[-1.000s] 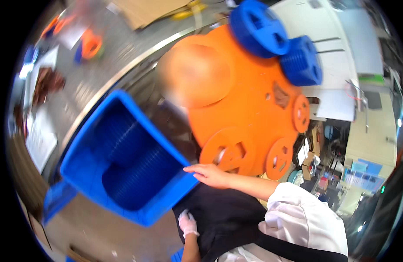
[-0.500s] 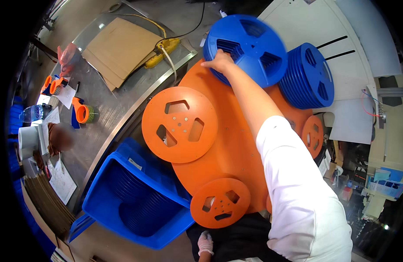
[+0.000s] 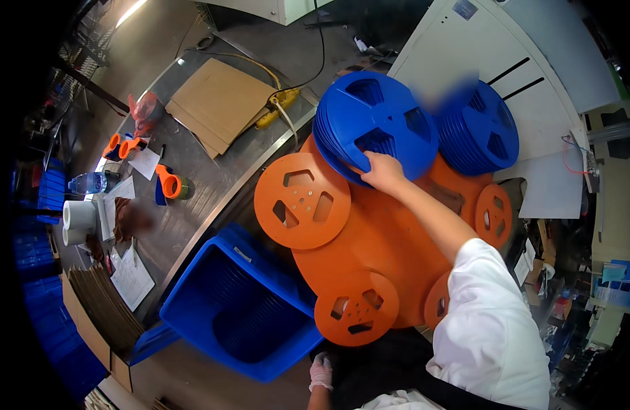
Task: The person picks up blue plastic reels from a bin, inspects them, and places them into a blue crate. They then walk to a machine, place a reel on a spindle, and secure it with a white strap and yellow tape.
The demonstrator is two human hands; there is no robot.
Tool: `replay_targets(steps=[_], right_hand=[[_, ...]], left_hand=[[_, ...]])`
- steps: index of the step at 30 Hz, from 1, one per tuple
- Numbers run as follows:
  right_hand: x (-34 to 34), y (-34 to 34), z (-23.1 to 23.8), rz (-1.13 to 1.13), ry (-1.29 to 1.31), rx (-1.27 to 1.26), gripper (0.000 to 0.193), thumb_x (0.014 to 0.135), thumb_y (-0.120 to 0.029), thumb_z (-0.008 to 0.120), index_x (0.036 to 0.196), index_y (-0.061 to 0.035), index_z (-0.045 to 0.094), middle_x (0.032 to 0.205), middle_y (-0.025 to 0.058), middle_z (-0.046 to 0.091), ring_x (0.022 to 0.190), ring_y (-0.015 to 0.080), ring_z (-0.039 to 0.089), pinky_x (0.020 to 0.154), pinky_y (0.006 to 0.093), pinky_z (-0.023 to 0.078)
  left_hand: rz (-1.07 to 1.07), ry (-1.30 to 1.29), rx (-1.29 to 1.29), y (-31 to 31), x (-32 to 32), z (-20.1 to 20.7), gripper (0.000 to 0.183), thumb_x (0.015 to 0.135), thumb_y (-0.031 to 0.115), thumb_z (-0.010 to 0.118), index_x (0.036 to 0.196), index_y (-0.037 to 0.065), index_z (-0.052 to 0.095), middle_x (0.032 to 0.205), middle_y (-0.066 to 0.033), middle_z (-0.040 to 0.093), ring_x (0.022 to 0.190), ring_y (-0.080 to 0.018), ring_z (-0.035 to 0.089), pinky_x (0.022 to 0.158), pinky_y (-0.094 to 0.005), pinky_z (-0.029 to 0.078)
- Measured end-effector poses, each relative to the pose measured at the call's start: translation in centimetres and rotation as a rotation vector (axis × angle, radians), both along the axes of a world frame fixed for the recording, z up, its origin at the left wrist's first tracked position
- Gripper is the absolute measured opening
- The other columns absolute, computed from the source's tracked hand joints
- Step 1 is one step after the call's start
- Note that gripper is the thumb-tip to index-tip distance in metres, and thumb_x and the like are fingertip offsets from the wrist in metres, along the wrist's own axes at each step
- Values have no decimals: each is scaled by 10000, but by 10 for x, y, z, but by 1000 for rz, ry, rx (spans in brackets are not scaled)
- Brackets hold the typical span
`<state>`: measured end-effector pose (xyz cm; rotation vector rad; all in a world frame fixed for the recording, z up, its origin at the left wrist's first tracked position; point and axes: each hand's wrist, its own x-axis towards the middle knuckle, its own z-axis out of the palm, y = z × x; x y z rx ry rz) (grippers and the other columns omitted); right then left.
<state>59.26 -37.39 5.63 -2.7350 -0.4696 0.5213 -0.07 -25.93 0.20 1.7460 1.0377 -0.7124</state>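
My right hand (image 3: 382, 171) reaches forward, closed on the near rim of the front stack of blue plastic reels (image 3: 391, 113), its fingers at a cutout. The upper reel has several such windows, and the reel edges below it show on the left side. This stack stands on a large orange machine table (image 3: 370, 229). Down by the black apron hangs my left hand (image 3: 321, 372) in a pale glove. No object shows in it, and its finger pose is too small to make out.
A second blue reel stack (image 3: 479, 130) stands to the right. Orange discs (image 3: 303, 200) with cutouts sit around the machine. A blue bin (image 3: 192, 287) holding blue reels is at lower left. Cardboard sheets (image 3: 223, 102) and tape dispensers (image 3: 170, 183) lie on a metal bench (image 3: 216, 178).
The top blue reel of the front stack has turned counterclockwise. My right hand has come round from its left side to its near side. The head view has shifted slightly.
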Motion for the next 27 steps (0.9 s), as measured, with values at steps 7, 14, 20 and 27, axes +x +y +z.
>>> replay_targets(steps=[7, 14, 20, 27], right_hand=[[-143, -53, 167, -334, 634, 1185, 262, 767, -176, 638, 980, -31, 590, 784, 38, 569, 646, 139, 546, 609, 275, 453], [-343, -25, 180, -329, 1246, 2062, 312, 852, -291, 653, 951, -74, 453, 640, -37, 386, 505, 73, 364, 495, 249, 319], [-452, 20, 210, -189, 1521, 2035, 227, 902, -285, 560, 927, -86, 453, 595, -31, 396, 428, 82, 335, 453, 239, 312], [-514, 36, 238, -132, 1551, 1948, 238, 868, -292, 578, 889, -112, 423, 546, -39, 361, 418, 83, 314, 433, 254, 275]], left_hand=[[41, -143, 19, 62, -32, 18, 280, 944, 198, 519, 1132, 7, 603, 1068, -211, 651, 1000, -363, 615, 895, -403, 473], [307, -735, 514, 168, 8, 171, 342, 970, 136, 489, 1258, -36, 552, 1287, -199, 578, 1202, -337, 544, 1034, -381, 410], [-412, -744, 857, 156, 35, 298, 605, 852, 322, 590, 1353, 0, 485, 1409, -260, 444, 1364, -420, 349, 1142, -470, 256], [-341, -926, 604, 159, 1, 304, 509, 764, 227, 633, 1201, -24, 559, 1316, -265, 518, 1253, -406, 487, 1101, -489, 331]])
